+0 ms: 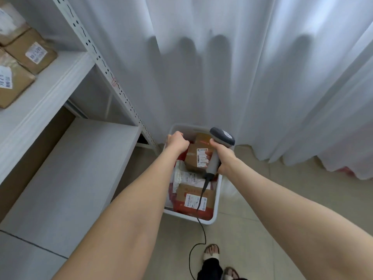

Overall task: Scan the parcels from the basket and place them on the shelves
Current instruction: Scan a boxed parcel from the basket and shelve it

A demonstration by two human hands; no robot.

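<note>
Nearest: right hand (224,156), fingers wrapped round handle of scanner (222,136), long axis near to far, head aimed left at parcel (196,158). Found parcel above basket (218,197) on floor, label up, lengthwise near to far. Beyond: left hand (177,142), fingers curled on its far left corner.

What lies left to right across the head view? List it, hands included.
Shelved parcels → shelf upright → left hand → labelled parcel → right hand gripping the scanner.
</note>
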